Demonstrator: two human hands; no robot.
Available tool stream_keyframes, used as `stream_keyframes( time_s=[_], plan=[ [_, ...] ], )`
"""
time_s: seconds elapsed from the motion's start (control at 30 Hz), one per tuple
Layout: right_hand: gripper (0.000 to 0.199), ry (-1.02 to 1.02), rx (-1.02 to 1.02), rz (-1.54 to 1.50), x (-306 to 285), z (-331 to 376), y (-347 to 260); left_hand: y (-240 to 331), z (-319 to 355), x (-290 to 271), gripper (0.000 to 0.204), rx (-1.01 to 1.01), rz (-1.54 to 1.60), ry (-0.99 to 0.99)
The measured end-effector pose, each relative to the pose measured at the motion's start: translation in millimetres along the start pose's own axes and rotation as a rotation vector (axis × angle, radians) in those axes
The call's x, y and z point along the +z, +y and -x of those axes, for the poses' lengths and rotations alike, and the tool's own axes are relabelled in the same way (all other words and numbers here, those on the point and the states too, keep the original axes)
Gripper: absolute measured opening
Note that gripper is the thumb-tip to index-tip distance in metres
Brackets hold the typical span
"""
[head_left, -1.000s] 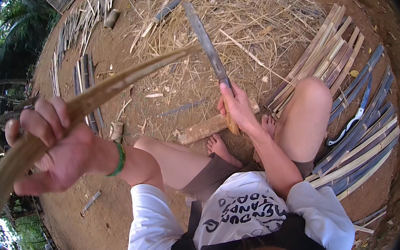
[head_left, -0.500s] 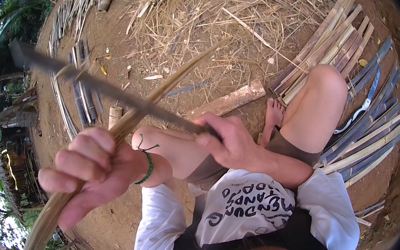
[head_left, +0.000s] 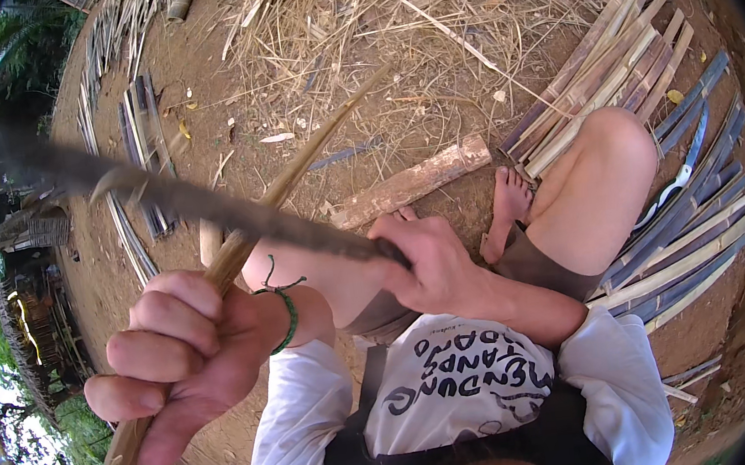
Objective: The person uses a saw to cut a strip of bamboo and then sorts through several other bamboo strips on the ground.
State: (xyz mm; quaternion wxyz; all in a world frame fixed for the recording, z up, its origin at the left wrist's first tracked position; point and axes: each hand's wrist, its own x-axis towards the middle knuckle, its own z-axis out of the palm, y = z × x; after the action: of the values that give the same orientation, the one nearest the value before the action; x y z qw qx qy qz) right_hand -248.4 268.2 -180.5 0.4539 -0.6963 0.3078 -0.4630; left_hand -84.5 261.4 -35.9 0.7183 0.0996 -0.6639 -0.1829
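Observation:
My left hand wears a green cord bracelet and is wrapped round a long split stick. One end of the stick tapers away from me; its thicker end juts out below my fist at the lower left. In my right hand is the dark handle of a long machete. Its blurred blade slants up to the left and crosses the stick just beyond my left fist. Whether the edge bites into the wood, I cannot tell. A small curl or chip of wood shows near the blade's upper edge.
A short log lies on the earth before my feet. Split slats and dark strips are fanned out on the right, with a white-handled curved saw among them. Straw and shavings cover the ground ahead. More strips lie at left.
My left fist and the stick have shifted down and slightly right. The machete's blade has swung lower and to the left at its tip. My right hand has barely moved.

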Motion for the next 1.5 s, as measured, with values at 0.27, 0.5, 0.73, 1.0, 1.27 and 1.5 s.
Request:
stream_keyframes(
  time_s=[0.27,0.5,0.73,1.0,1.27,1.5],
  plan=[
    [0.050,0.116,0.619,0.119,-9.5,9.5,98.8,3.5,-1.2,-3.2,0.052,-0.022,0.010,-0.090],
    [0.044,-0.005,0.172,0.021,-6.6,1.1,31.4,6.1,1.2,-7.8,0.052,0.002,0.038,0.002],
    [0.067,0.162,0.805,0.210,-2.0,22.2,206.6,1.5,-4.4,-23.5,0.049,-0.015,0.109,-0.069],
    [0.050,-0.048,0.429,-0.012,4.4,14.8,84.0,-1.4,-12.4,-46.1,0.043,-0.030,0.352,-0.223],
    [0.048,0.195,0.679,0.161,8.3,26.0,201.1,-9.3,-19.1,-42.7,0.043,-0.045,0.545,-0.361],
    [0.047,0.125,0.440,0.066,19.8,13.4,147.8,-8.9,-11.2,-43.8,0.042,-0.025,0.502,-0.256]
  ],
)
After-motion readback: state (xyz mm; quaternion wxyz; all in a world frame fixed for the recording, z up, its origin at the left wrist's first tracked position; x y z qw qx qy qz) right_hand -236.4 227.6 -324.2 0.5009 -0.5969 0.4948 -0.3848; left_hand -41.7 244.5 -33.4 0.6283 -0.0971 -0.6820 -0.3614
